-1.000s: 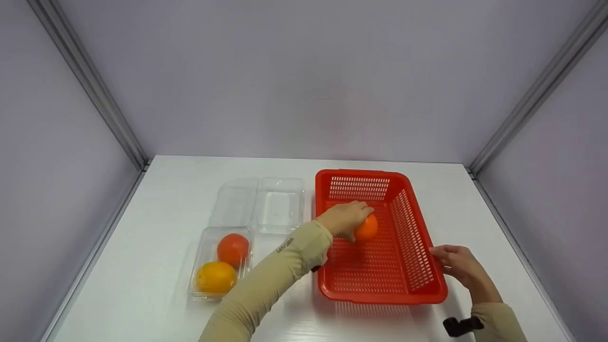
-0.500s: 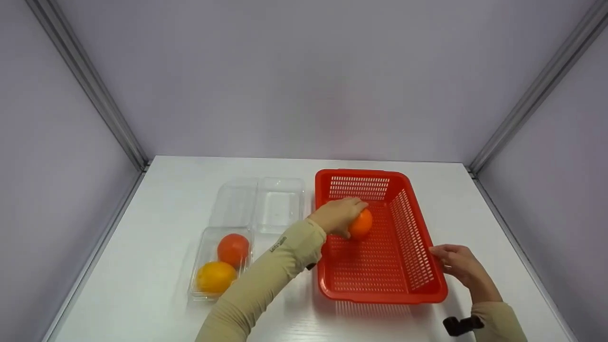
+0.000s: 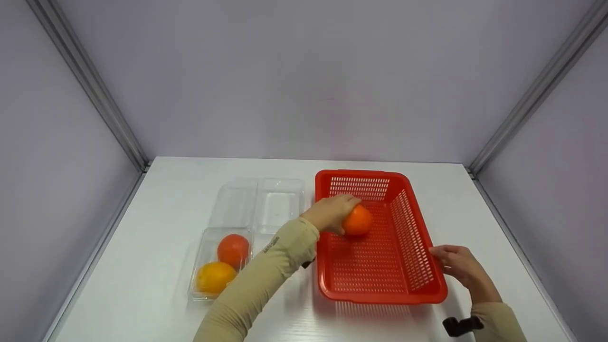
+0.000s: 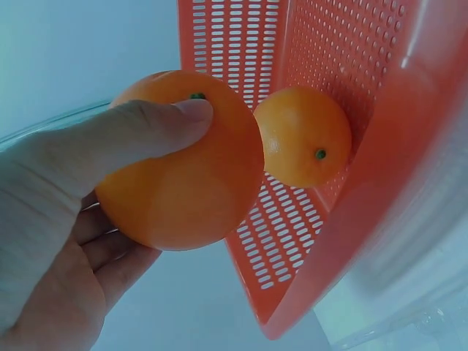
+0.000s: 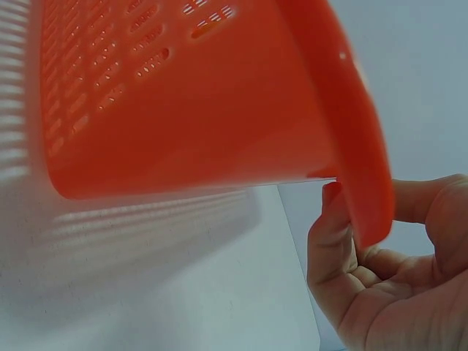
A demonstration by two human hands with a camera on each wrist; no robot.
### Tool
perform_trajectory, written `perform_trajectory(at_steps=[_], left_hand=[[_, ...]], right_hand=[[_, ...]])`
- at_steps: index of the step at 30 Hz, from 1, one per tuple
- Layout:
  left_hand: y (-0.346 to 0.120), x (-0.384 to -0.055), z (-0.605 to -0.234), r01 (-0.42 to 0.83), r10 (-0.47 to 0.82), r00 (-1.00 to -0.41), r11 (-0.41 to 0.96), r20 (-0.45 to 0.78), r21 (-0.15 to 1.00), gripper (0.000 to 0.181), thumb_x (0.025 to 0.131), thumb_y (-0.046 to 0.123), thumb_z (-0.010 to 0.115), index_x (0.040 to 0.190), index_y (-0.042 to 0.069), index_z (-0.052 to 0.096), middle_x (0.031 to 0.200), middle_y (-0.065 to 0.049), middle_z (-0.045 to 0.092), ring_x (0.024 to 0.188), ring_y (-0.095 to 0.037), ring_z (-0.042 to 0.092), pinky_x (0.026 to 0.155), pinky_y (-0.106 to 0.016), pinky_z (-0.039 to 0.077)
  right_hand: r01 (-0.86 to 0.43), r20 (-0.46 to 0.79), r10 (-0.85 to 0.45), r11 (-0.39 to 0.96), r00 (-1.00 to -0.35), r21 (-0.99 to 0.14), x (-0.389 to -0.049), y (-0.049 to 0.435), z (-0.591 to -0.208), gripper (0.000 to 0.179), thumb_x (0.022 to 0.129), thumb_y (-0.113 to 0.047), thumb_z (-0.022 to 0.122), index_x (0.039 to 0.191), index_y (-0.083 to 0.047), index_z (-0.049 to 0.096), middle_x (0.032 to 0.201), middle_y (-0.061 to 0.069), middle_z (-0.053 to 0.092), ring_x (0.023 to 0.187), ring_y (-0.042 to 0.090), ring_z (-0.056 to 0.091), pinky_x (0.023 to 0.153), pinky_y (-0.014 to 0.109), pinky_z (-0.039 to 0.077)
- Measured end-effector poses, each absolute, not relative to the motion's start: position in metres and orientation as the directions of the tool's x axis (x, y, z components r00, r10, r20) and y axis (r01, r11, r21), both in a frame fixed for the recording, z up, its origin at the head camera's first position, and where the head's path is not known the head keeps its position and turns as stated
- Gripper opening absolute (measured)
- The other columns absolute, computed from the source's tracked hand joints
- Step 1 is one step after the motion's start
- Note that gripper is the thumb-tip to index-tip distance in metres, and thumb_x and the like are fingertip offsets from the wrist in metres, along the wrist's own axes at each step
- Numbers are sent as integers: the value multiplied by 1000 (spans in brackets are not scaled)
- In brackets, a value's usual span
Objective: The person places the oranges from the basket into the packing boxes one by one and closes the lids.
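My left hand (image 3: 330, 212) holds an orange (image 3: 358, 221) above the red basket (image 3: 370, 280). In the left wrist view, the thumb lies across the top of this orange near its green stem mark, and the other fingers curl underneath. A second orange (image 4: 303, 137) rests inside the basket against its wall in that view; the head view hides it. At the basket's right side, my right hand (image 3: 458, 263) pinches the rim, with fingers on both sides of the edge (image 5: 365, 175) in the right wrist view.
A clear plastic box (image 3: 200, 247) at the left holds a red-orange round fruit (image 3: 233, 251) and a yellow-orange fruit (image 3: 216, 277). Behind it, a clear clamshell box (image 3: 279, 209) lies opened flat beside the basket. Walls surround the white table (image 3: 175, 183) at the back and sides.
My left hand has moved left and slightly toward the back with the orange, which shows larger now. The right hand has stayed at the basket's rim.
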State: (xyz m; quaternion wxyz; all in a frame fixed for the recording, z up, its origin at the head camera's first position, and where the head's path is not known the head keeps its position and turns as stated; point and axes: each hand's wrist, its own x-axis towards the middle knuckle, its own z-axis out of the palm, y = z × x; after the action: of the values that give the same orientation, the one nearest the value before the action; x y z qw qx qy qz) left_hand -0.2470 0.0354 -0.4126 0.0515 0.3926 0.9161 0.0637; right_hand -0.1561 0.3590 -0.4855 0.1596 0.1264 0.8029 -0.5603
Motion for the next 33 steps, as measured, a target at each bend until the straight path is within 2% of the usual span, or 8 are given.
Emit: perform_trajectory(at_steps=[10,17,26,33], left_hand=[[23,-252,-413,697,713,-701,686,-5,208,85,72,21,84,144,7,41,144,-9,50,136,-23,48,113,-36,42],[13,-256,-411,675,692,-721,698,16,238,80,73,20,83,142,7,44,144,-11,50,134,-25,48,110,-38,45],[4,-260,-410,652,674,-739,713,3,259,83,76,21,81,146,6,38,149,-13,45,139,-26,43,115,-39,40],[-2,-264,-409,639,662,-749,711,27,293,82,74,19,82,144,4,40,147,-16,46,137,-29,46,113,-39,42]], right_hand=[[370,-390,12,345,-921,-863,-155,360,-486,45,97,-25,55,121,13,54,87,-6,69,79,6,64,73,23,57],[378,-395,19,332,-919,-864,-156,360,-487,39,97,-24,55,117,10,58,85,-6,68,77,6,63,72,24,57],[372,-392,16,356,-920,-857,-155,359,-486,45,97,-26,54,120,12,56,87,-6,69,79,6,63,73,24,56],[367,-388,10,347,-922,-863,-155,360,-486,43,97,-26,56,118,11,58,86,-8,68,79,5,64,73,23,57]])
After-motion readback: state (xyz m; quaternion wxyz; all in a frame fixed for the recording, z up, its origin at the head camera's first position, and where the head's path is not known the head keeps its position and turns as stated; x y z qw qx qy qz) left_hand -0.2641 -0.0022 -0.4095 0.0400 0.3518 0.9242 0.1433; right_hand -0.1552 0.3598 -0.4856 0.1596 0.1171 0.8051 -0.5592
